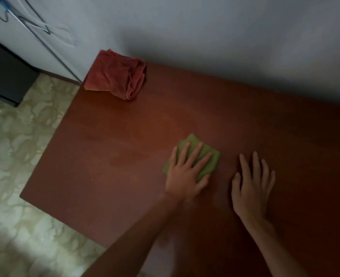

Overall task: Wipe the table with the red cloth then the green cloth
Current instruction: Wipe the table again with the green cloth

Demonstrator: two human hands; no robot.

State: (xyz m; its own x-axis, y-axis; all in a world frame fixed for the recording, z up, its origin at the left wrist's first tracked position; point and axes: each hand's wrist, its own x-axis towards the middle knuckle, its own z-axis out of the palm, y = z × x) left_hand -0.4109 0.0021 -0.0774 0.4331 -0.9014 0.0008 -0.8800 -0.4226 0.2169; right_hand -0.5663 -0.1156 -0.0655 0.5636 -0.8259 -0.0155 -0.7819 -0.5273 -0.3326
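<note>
Near table centre: green cloth (193,156), folded, flat on table (105,176).
Left hand (187,172): fingers (197,151) spread, pressing the cloth down.
Right hand (252,186): fingers flat on bare wood, holding nothing.
Red cloth (117,75): bunched at far-left corner, apart.
Risk: uneven pressure may unfold the cloth, leaving streaks.

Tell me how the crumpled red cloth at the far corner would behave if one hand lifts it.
The crumpled red cloth shows soft folds, so it would probably hang floppy and unfold. It looks light. One edge lies at the brown wooden table edge, so a push might drop it.
</note>
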